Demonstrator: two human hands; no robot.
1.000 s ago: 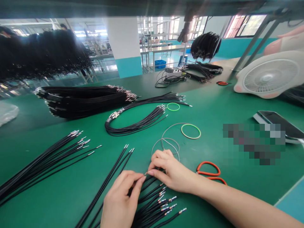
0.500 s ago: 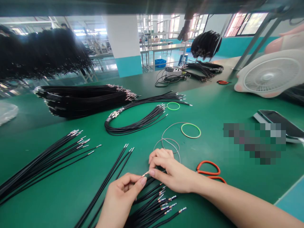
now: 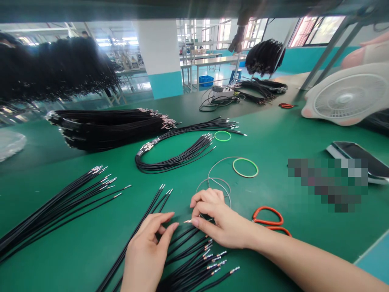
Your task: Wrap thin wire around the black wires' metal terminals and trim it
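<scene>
My right hand (image 3: pixel 219 221) pinches a wire between thumb and forefinger, and the wire's bare twisted copper end (image 3: pixel 187 222) sticks out toward the left. Whether it belongs to a black cable or the grey wire (image 3: pixel 228 182) behind the hand, I cannot tell. My left hand (image 3: pixel 148 241) is just left of that end, thumb and fingers apart, touching nothing I can see. Below both hands lies a bunch of black cables (image 3: pixel 188 263) with stripped, silvery ends pointing right. A few straight black cables (image 3: pixel 141 225) pass behind my left hand.
Orange-handled scissors (image 3: pixel 269 217) lie right of my right hand. More black cables (image 3: pixel 60 207) are at the left, with a curved bundle (image 3: pixel 161 166) and a thick coil (image 3: pixel 112 129) farther back. Green rings (image 3: pixel 245 167), a phone (image 3: pixel 361 158) and a white fan (image 3: pixel 349 97) are also on the table.
My left thumb and forefinger have let go of the copper end and drawn back left, opening apart. My right hand keeps its pinch in nearly the same place.
</scene>
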